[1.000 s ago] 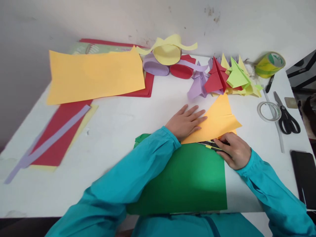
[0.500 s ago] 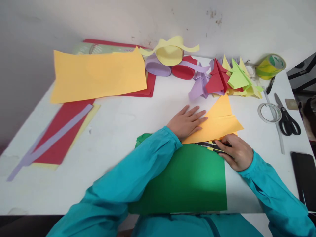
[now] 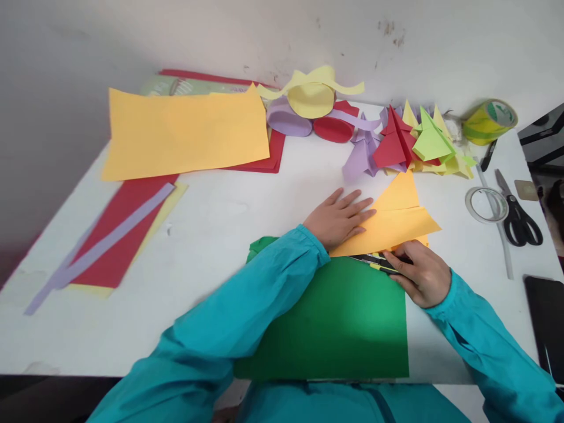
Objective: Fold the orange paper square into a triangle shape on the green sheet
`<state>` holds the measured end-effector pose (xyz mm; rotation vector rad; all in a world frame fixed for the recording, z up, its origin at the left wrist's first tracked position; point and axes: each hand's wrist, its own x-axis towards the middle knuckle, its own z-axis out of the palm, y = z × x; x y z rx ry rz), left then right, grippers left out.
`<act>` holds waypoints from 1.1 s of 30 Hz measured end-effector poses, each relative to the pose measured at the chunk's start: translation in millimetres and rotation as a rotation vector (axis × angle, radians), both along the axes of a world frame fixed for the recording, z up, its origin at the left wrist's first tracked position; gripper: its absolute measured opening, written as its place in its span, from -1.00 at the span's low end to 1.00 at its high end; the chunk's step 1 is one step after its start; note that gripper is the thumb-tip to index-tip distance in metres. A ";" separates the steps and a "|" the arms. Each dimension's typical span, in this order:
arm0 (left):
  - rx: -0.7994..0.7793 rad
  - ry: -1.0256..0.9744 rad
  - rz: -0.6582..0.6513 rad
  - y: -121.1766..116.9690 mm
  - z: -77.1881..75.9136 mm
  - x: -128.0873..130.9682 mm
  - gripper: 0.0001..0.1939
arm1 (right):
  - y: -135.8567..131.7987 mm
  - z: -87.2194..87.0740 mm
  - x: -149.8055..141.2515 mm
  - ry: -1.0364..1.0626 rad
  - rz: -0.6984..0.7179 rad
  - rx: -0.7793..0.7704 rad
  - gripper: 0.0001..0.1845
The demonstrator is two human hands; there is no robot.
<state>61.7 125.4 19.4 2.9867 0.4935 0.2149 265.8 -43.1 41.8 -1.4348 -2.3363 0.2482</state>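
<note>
No text can be read with certainty. On the pale green printed packet (image 3: pixel 165 87) at the back of the tabletop (image 3: pixel 211 235), partly covered by a large orange sheet (image 3: pixel 189 135), are faint marks that look like lettering, too small and blurred to make out. Inside the core of the yellow tape roll (image 3: pixel 480 128), at back right, is green and white print, also illegible.

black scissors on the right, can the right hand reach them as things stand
Probably yes: only a flat strip lies between the right hand and the scissors, though that hand holds a cutter.
</note>
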 end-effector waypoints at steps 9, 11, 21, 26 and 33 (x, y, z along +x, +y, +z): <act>0.003 0.007 0.004 -1.6 2.2 -0.2 -0.53 | 3.4 -0.6 -8.0 0.015 0.014 0.033 -0.61; 0.004 0.012 0.005 -1.6 2.5 -0.2 -0.52 | 5.1 -0.4 -10.7 0.005 0.016 0.031 -0.61; 0.010 -0.002 -0.004 0.1 -0.3 0.2 -0.52 | 4.6 0.1 -7.7 0.020 0.035 0.038 -0.61; 0.014 -0.023 -0.012 0.5 -1.5 -0.1 -0.52 | 6.7 -0.5 -12.3 0.015 0.034 0.045 -0.61; 0.001 -0.065 -0.036 1.2 -2.3 -0.6 -0.52 | 5.3 -0.4 -12.3 0.006 0.024 0.028 -0.61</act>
